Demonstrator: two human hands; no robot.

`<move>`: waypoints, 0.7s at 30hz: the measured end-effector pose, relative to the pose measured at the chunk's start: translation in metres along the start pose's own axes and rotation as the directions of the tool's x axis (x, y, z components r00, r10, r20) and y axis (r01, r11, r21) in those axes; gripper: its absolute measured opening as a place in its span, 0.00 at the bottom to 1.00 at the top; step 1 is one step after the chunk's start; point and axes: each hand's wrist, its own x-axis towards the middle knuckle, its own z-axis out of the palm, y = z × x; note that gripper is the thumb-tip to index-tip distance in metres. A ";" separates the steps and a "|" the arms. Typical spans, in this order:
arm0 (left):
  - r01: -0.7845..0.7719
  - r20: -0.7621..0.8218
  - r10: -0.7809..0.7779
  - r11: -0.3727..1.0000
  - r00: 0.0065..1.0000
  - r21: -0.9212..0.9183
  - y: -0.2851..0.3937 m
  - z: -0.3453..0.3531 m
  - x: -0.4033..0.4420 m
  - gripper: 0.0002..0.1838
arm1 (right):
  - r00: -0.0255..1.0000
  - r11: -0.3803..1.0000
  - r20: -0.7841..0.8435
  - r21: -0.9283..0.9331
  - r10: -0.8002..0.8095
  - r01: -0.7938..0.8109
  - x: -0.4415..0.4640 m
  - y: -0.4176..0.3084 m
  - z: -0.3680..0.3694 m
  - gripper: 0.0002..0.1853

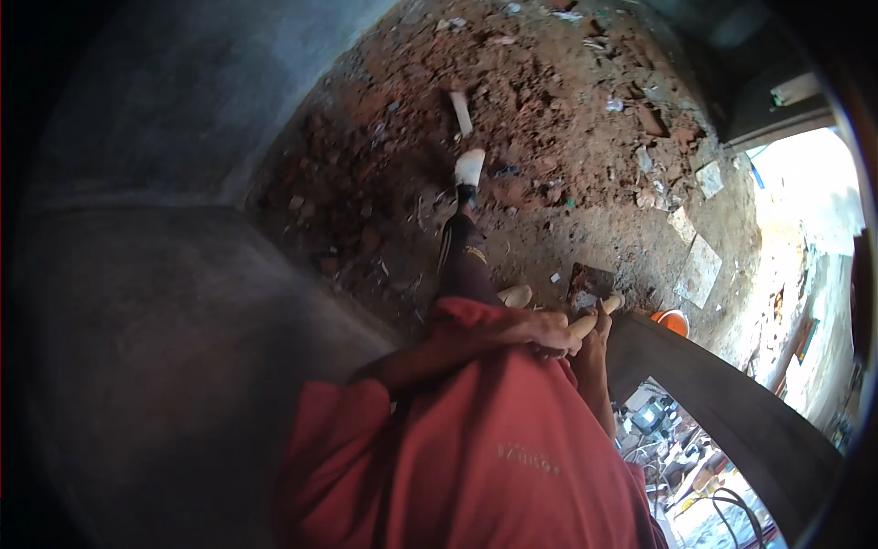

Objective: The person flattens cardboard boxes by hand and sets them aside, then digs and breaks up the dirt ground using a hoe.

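We have both hands closed around a wooden stick [583, 326], the left hand [547, 333] clamped on its near part and the right hand [599, 322] gripping just beside it, with the pale tip poking out past the fingers; whatever lies at the other end of the stick we cannot make out. As for how far along things are, we judge the work to be under way rather than finished: the ground ahead of the grip is broken into loose rubble [540, 101], while nearer the hands the dirt floor [540, 238] looks flatter and barer. Plenty of lumps and scraps lie about, so much seems left, though we cannot tell how much has been dealt with. Ahead and to the left of the grip, a shoe [469, 166] stands on the dirt, with a pale strip [460, 113] lying beyond it. Just past the stick's tip is a dark square piece [590, 282]; right of the grip sits an orange bucket [672, 321], and beyond it flat slabs [700, 271]. A smooth grey wall [165, 339] closes off the left, a long ledge [704, 371] runs by on the right, and daylight pours through an opening [814, 183] farther right.
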 end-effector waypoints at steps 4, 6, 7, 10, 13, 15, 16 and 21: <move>-0.108 0.099 0.118 0.989 0.988 -0.097 -0.017 0.001 0.025 0.15 | 0.977 0.986 -0.186 0.145 0.106 -0.079 0.016 -0.011 -0.008 0.16; -0.061 0.143 0.075 0.993 0.987 -0.100 -0.009 -0.010 0.031 0.15 | 0.959 0.915 -0.212 0.392 0.189 -0.094 0.013 -0.022 0.002 0.15; -0.002 0.137 0.020 0.991 0.990 -0.131 -0.006 -0.016 0.033 0.15 | 0.963 0.911 -0.211 0.407 0.168 -0.070 0.008 -0.024 0.007 0.15; -0.015 0.156 0.016 1.000 0.988 -0.012 0.021 -0.023 0.033 0.15 | 0.960 0.876 -0.229 0.482 0.163 -0.034 0.017 -0.032 0.003 0.15; -0.003 0.120 -0.005 0.998 0.993 0.070 0.019 -0.017 0.047 0.14 | 0.976 0.879 -0.176 0.476 0.130 -0.031 0.032 -0.035 -0.014 0.14; -0.064 0.096 0.058 0.996 0.994 0.056 0.022 -0.008 0.044 0.15 | 0.972 0.869 -0.184 0.494 0.144 -0.035 0.032 -0.039 -0.018 0.14; -0.061 0.077 0.057 0.997 0.995 0.049 0.020 -0.005 0.044 0.15 | 0.973 0.872 -0.171 0.487 0.155 -0.053 0.038 -0.039 -0.026 0.14; -0.072 0.065 0.080 0.991 0.995 -0.112 0.003 0.006 0.043 0.14 | 0.977 0.917 -0.158 0.392 0.147 -0.074 0.033 -0.031 -0.029 0.13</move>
